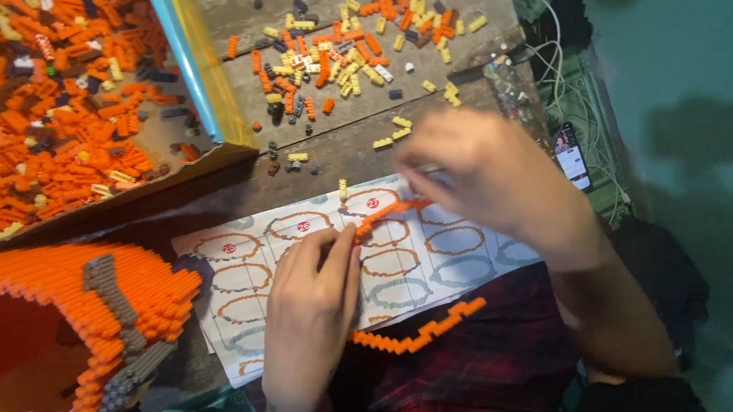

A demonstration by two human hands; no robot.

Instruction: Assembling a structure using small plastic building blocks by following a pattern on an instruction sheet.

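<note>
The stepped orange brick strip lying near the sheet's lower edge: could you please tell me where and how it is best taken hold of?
Pinch the stepped orange brick strip near its middle, from above, fingers across its narrow width. It lies flat and looks thin and jointed, so an end grip might bend it. The left hand is nearest.

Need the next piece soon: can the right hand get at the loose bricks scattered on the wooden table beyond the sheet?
Probably yes. The right hand is at the sheet's far edge, and the loose bricks lie just beyond with only bare wood between.
</note>
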